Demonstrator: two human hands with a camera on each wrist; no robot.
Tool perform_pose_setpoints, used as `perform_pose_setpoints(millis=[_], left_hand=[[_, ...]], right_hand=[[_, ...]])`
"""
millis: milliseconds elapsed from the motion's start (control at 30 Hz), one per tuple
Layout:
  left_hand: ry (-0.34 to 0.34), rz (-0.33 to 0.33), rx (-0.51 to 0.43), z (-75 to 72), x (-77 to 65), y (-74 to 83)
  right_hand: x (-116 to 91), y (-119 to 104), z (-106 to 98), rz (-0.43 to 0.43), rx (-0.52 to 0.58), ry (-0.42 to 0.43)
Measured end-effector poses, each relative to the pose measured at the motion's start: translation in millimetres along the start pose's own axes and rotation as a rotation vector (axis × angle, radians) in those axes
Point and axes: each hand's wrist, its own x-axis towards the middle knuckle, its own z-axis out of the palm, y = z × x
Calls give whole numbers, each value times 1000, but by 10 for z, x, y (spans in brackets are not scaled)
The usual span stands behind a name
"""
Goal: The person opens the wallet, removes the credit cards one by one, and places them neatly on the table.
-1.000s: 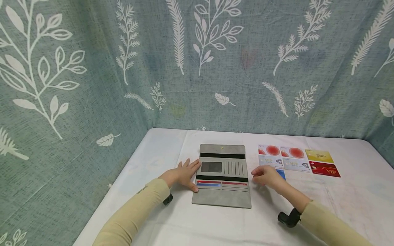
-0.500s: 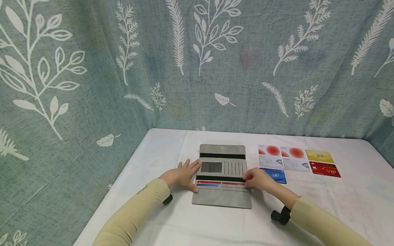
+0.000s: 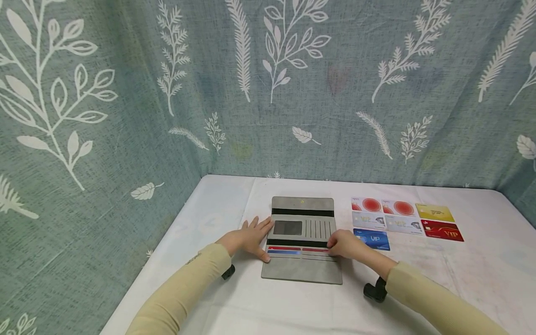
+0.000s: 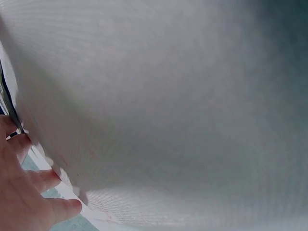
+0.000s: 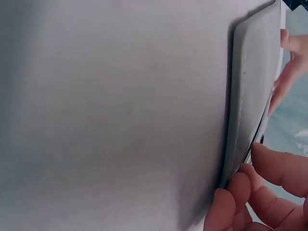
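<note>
A grey long wallet (image 3: 301,271) lies spread flat on the table, with card slots and a dark window panel. In its lower slots show a red card (image 3: 284,248) above a blue card (image 3: 284,252) on the left, and another red card (image 3: 314,250) on the right. My left hand (image 3: 252,238) rests on the wallet's left edge, fingers spread. At the right edge, beside the lower slots, my right hand (image 3: 346,244) pinches the wallet between thumb and curled fingers; the right wrist view shows its stitched edge there. The fingertips partly cover the slot ends.
Right of the wallet lie a blue VIP card (image 3: 371,239), two white cards with red circles (image 3: 371,204), two silver cards (image 3: 403,224), a gold card (image 3: 435,212) and a red VIP card (image 3: 441,230). A leaf-patterned curtain (image 3: 268,116) hangs behind the white table (image 3: 234,302).
My right hand has moved left from beside the wallet onto its right edge, uncovering the blue VIP card. My left hand and the wallet have stayed put.
</note>
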Motion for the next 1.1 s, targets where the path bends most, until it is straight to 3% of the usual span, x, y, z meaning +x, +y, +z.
perform_pose_setpoints(millis=[767,1100], left_hand=[[-6,-1,-13,1,-13,2],[2,1,-10,-14,-22,8]], right_hand=[[52,-17,-11,31,-8,-67],[24,-13,51,-61,-124,-21]])
